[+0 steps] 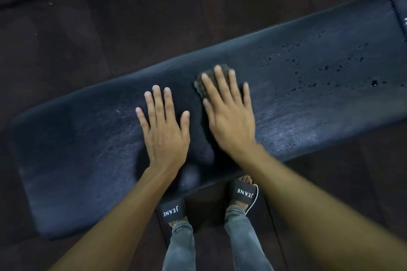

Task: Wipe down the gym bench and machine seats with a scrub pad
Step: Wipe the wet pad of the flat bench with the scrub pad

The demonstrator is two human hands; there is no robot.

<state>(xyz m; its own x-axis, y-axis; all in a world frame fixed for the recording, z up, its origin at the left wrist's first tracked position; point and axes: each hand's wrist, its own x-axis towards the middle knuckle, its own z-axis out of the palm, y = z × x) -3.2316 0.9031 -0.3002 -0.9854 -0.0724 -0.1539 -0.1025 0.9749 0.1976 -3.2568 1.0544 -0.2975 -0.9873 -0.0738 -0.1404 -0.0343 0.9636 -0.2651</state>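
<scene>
A long black padded gym bench (77, 149) runs from lower left to upper right across the view. My left hand (164, 127) lies flat on its middle, fingers spread, holding nothing. Just to the right, my right hand (229, 112) presses flat on a dark grey scrub pad (201, 86); only the pad's far and left edges show past my fingers. Water droplets (319, 70) dot the bench to the right of the pad. Left of my hands the surface looks smeared and damp.
Dark rubber floor tiles (132, 17) surround the bench. My two feet in black slides (243, 191) stand at the bench's near edge, the right toes tucked under it. A second black pad section (399, 6) joins the bench at the far right.
</scene>
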